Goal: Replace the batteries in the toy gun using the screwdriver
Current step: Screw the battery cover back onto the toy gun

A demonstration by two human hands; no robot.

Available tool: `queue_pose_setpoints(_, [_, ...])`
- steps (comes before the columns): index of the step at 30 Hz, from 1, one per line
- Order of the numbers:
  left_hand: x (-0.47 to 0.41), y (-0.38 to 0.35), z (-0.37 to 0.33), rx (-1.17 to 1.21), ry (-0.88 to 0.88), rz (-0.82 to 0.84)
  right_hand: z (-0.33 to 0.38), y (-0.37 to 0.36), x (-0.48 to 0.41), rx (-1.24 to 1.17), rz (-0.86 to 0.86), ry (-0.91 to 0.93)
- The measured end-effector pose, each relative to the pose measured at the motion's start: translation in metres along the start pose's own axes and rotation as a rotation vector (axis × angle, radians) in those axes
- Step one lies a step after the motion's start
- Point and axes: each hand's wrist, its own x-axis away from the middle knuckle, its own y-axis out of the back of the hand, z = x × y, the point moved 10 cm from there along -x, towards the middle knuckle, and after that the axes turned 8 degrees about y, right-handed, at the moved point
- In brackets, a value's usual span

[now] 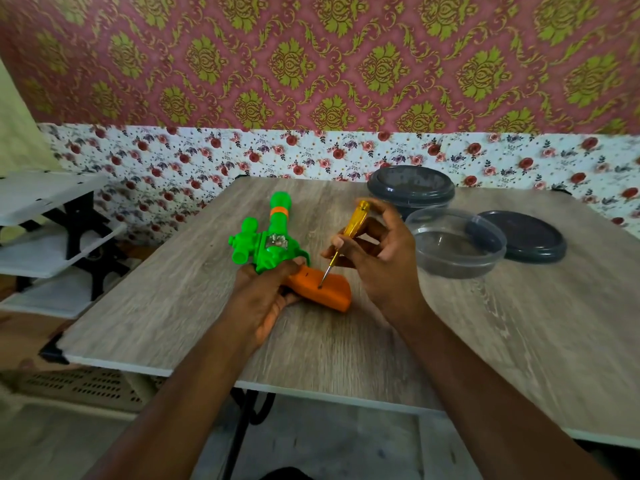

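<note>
Head view: screwdriver tip set in the toy gun's orange grip

Head camera looks down on a wood-grain table [156, 306] where the toy gun [273, 240] lies on its side, left of the table's middle. Its green barrel points away from the person toward the wall, and its orange grip [334, 294] points toward the right.

The left hand [263, 296] comes in from below and holds the gun where the green body meets the grip, fingers curled around it and pinning it to the tabletop. The right hand [381, 261] pinches the screwdriver [353, 223] by its clear yellow handle between thumb and fingers, with the other fingers loosely spread. The tool leans up and to the right, and its thin metal shaft runs down to the left. The tip sits in a small dark hole on the upper face of the orange grip. Whether a screw is in that hole cannot be told.

Behind the right hand, three things stand on the far right part of the table: a dark tub with its lid on [410, 187], a clear open tub [450, 265] in front of it, and a loose dark lid [526, 237] lying flat just to the right of the clear tub. A white shelf rack with black brackets [45, 202] stands off the table's left edge. Floral wallpaper [311, 154] covers the wall behind.
</note>
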Motion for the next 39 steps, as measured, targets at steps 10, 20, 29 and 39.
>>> queue_pose_setpoints(10, [-0.001, 0.002, 0.000, -0.033, -0.019, -0.013, 0.028, -0.011, 0.001, 0.062, 0.081, 0.254])
queue_pose_setpoints(20, [-0.005, 0.003, -0.001, -0.049, -0.040, -0.003, 0.035, -0.009, -0.008, 0.101, 0.040, 0.353])
queue_pose_setpoints(29, [-0.006, 0.002, -0.001, -0.047, -0.053, 0.009, 0.055, -0.019, -0.017, 0.224, 0.184, 0.444])
queue_pose_setpoints(39, [-0.001, -0.002, -0.004, -0.039, -0.092, 0.056, 0.066, -0.030, -0.012, 0.314, 0.329, 0.503])
